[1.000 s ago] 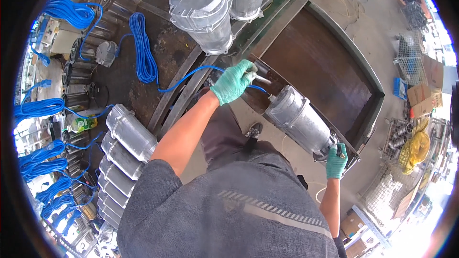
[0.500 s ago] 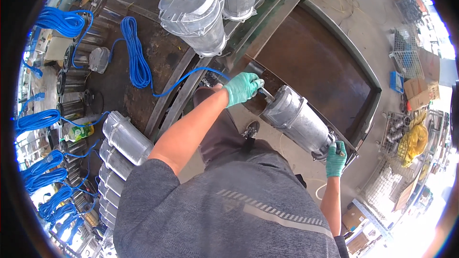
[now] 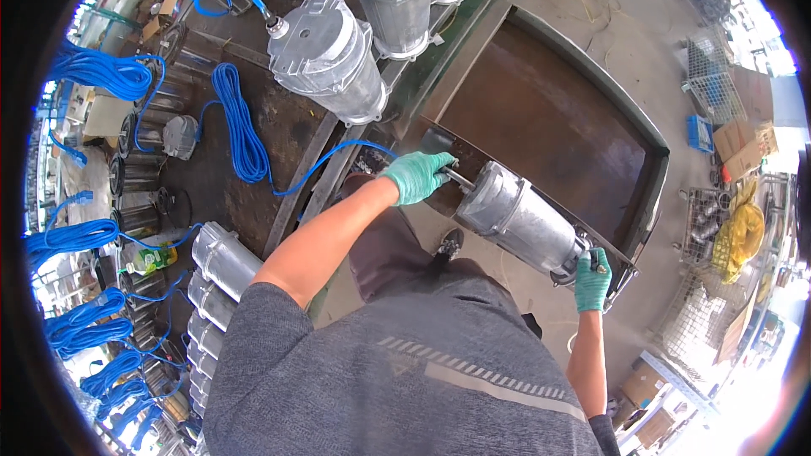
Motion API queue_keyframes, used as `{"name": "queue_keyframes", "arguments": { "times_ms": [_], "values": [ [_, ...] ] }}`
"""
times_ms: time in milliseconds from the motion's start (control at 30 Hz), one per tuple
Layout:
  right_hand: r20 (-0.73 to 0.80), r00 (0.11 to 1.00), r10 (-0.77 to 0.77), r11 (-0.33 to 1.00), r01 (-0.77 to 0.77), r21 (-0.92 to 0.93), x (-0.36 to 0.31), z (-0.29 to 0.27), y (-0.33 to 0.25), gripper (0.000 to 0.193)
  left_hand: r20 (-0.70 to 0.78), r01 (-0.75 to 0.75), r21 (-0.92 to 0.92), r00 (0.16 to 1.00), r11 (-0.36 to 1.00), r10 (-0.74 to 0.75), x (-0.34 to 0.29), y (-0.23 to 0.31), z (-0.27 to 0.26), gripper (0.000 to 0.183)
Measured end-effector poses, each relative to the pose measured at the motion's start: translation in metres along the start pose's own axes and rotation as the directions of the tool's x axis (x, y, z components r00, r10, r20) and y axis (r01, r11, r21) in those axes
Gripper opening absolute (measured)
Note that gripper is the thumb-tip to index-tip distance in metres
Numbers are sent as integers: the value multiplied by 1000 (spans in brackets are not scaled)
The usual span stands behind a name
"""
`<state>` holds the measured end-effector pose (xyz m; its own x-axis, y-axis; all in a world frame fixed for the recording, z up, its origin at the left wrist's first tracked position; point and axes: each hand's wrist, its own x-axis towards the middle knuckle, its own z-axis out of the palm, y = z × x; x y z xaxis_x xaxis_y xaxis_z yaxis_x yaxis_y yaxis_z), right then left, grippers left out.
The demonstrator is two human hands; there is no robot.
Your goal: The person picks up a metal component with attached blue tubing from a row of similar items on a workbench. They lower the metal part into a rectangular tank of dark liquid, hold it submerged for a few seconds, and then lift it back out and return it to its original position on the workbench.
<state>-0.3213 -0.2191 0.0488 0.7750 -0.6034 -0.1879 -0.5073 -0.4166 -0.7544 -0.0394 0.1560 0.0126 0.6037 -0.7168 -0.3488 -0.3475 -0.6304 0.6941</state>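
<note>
Clamps fingers of left hand [image 3: 420, 177] on metal tube [image 3: 457, 177] at cylindrical metal housing [image 3: 532, 224], right of centre; curls right hand [image 3: 594, 281] at lower-right end, cannot tell on what. Likely heavy, rigid; best cradled around collar [image 3: 513, 206].

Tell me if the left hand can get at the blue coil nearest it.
Probably yes: nothing upright stands between the left hand and the blue coil, though the hand would likely have to release the metal rod first.
</note>
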Motion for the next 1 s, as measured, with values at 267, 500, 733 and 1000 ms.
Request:
{"name": "queue_keyframes", "arguments": {
  "times_ms": [267, 500, 733, 1000],
  "values": [
    [5, 978, 208, 952, -204, 226, -7, -3, 14, 33, 294, 245, -787, 956, 566, -5, -5, 13, -15, 45],
    [-62, 992, -108, 991, 112, 77, 4, 10, 22, 5, 121, 79, 297, 985, 952, -120, 1, 29, -18, 51],
    [-80, 995, -64, 997, 67, 39, 13, 15, 29, 10, 276, 117, -53, 956, 992, -98, -16, 40, -36, 76],
    [-53, 987, -154, 987, 156, 35, 12, 12, 27, 12, 351, 373, -715, 923, 591, -158, -2, 15, -3, 58]
  ]
}}
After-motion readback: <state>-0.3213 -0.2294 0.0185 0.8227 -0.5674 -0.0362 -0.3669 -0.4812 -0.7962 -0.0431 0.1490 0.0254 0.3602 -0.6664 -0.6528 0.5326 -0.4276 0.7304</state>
